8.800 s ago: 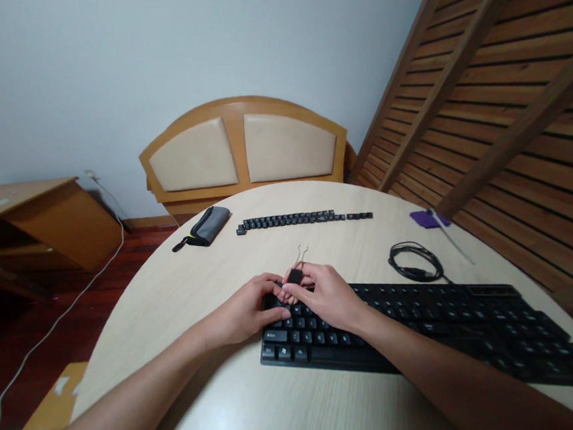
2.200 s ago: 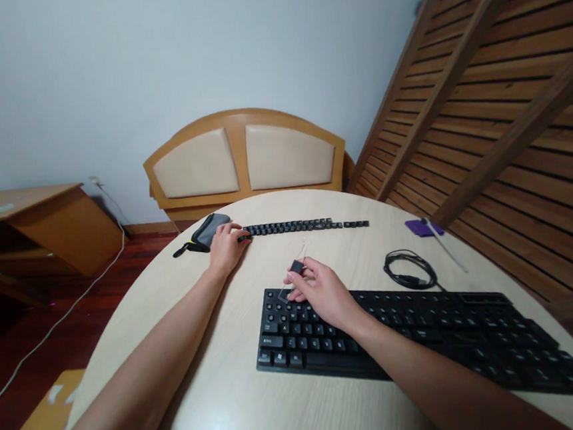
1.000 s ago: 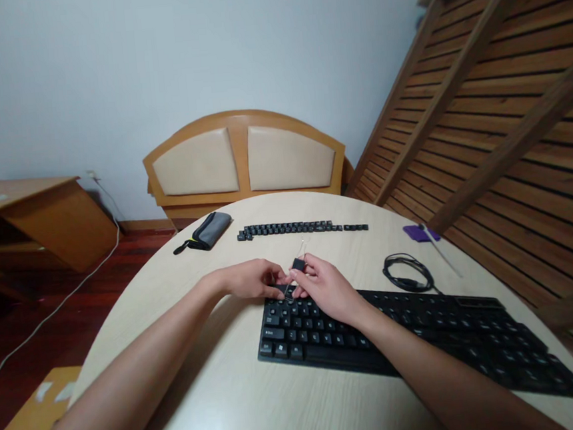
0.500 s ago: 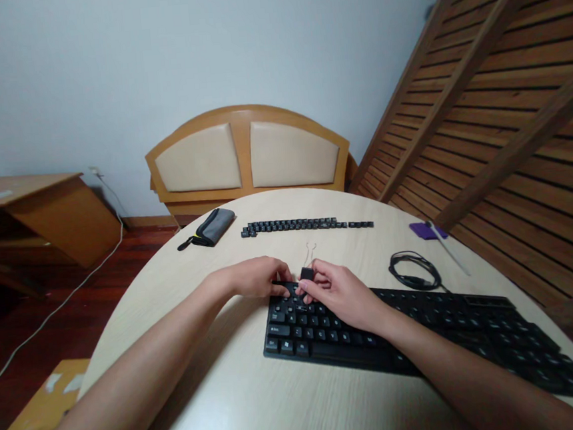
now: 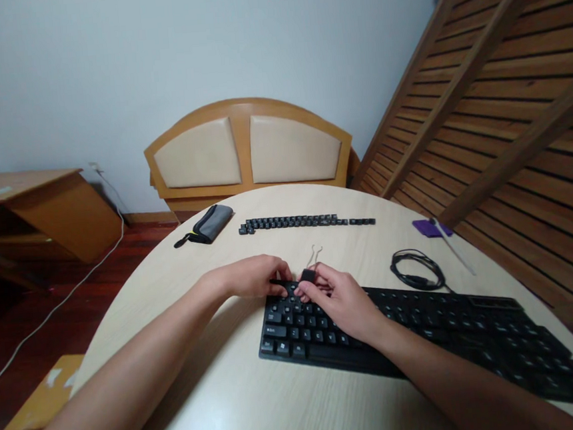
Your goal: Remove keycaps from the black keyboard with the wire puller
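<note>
A black keyboard (image 5: 373, 354) lies aslant on the round table, with bare spots near its far left corner where keycaps are off. My left hand (image 5: 262, 275) grips that corner, thumb on the near side and fingers curled over the far edge. In my right hand (image 5: 341, 297) is a keycap puller (image 5: 308, 276), held by its black handle, its two thin wire prongs pointing up and away. The right fingertips hang low over the top left keys; whether anything else is pinched beneath them is hidden. Loose black keycaps (image 5: 292, 222) stand in rows toward the back of the table.
A grey zip pouch (image 5: 214, 223) sits at the back left of the table (image 5: 222, 394). On the right are the coiled cable (image 5: 416, 270), a purple cloth (image 5: 429, 228) and a thin white-handled tool (image 5: 454, 248). Behind the table stands a padded wooden headboard (image 5: 250, 144).
The view has shifted slightly. My right hand and the puller have tilted a little to the right, prongs still up. My left hand stays at the keyboard's corner.
</note>
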The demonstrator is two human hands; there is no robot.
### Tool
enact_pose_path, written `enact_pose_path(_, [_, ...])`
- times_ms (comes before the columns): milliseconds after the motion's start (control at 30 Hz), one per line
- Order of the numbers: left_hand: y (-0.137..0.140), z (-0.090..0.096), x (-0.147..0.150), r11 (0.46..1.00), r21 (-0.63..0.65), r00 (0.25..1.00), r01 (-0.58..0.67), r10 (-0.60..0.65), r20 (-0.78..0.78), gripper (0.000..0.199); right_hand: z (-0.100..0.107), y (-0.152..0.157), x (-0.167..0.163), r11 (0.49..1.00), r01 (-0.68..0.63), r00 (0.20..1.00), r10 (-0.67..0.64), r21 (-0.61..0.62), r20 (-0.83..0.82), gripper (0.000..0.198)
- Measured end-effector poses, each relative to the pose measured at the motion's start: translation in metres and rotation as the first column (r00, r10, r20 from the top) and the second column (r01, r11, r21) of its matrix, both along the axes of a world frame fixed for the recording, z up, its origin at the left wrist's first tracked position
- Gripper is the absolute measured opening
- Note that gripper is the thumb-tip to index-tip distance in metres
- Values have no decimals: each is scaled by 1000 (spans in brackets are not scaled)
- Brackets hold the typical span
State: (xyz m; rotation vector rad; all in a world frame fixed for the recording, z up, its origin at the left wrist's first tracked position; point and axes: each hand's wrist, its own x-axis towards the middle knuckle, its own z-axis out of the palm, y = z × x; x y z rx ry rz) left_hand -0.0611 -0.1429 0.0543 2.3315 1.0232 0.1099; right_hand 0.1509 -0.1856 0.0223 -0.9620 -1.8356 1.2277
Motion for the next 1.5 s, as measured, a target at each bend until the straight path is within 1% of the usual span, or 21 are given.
enact_pose_path(67, [0, 1, 0, 1000, 13, 1000, 4, -3, -8, 23, 2, -2, 1, 995, 21, 994, -31, 97, 103, 16])
enact_pose_path(133, [0, 1, 0, 1000, 24, 1000, 14, -14, -16, 23, 5, -4, 1, 979, 15, 975, -59, 201, 212, 16])
enact_pose_path(233, [1, 0, 0, 1000, 18, 1000, 15, -15, -22, 22, 8, -6, 1, 956, -34, 949, -60, 290, 310, 15])
enact_pose_path(400, [1, 0, 0, 1000, 8, 1000, 7, -7, -13, 21, 6, -8, 0, 928, -82, 918, -72, 363, 391, 17])
enact_pose_path(533, [-1, 1, 0, 999, 32, 1000, -2, 2, -21, 22, 4, -8, -1, 892, -50, 896, -159, 450, 415, 19])
enact_pose_path(600, [-1, 2, 1, 1000, 30, 1000, -8, 9, -27, 23, 3, -8, -2, 895, -22, 892, -185, 446, 413, 21])
enact_pose_path(667, [-2, 2, 1, 999, 31, 999, -19, 20, -35, 25, 3, -7, -1, 913, 4, 893, -187, 407, 411, 24])
enact_pose_path(733, [-2, 2, 1, 999, 37, 999, -16, 18, -41, 26, 3, -7, 0, 916, -3, 888, -182, 401, 422, 26])
enact_pose_path(800, [-1, 2, 1, 999, 42, 999, -5, 6, -41, 25, 2, -8, 1, 886, -57, 875, -177, 460, 450, 28])
enact_pose_path(900, [0, 2, 2, 999, 41, 1000, 17, -16, -27, 24, 1, -10, 1, 820, -151, 852, -176, 552, 493, 31])
enact_pose_path(933, [0, 2, 2, 999, 37, 1000, 21, -20, -23, 23, 1, -10, 1, 812, -156, 846, -184, 562, 500, 31])
enact_pose_path(967, [0, 2, 2, 999, 31, 1000, 23, -22, -22, 23, 1, -10, 1, 815, -142, 842, -199, 561, 501, 31])
enact_pose_path(1000, [-1, 2, 2, 999, 25, 999, 21, -20, -25, 23, 1, -10, 0, 829, -110, 841, -216, 548, 496, 31])
enact_pose_path(1067, [-1, 2, 2, 1000, 26, 999, 4, -3, -36, 24, 2, -9, 0, 875, -31, 858, -225, 483, 461, 30])
enact_pose_path(1167, [-2, 3, 2, 999, 36, 999, -17, 18, -45, 26, 2, -7, 0, 943, 42, 918, -166, 330, 360, 29])
enact_pose_path(1233, [-1, 2, 2, 999, 33, 999, -10, 11, -41, 26, 2, -6, 1, 970, 46, 947, -119, 239, 299, 30])
enact_pose_path(1367, [0, 2, 1, 1000, 10, 1000, 0, 0, -31, 26, -1, -1, 2, 993, 65, 974, -84, 96, 209, 29])
enact_pose_path(1500, [-2, 4, 1, 1000, 5, 1000, -1, 1, -27, 27, -4, 9, 3, 992, 116, 991, -111, -55, 76, 26])
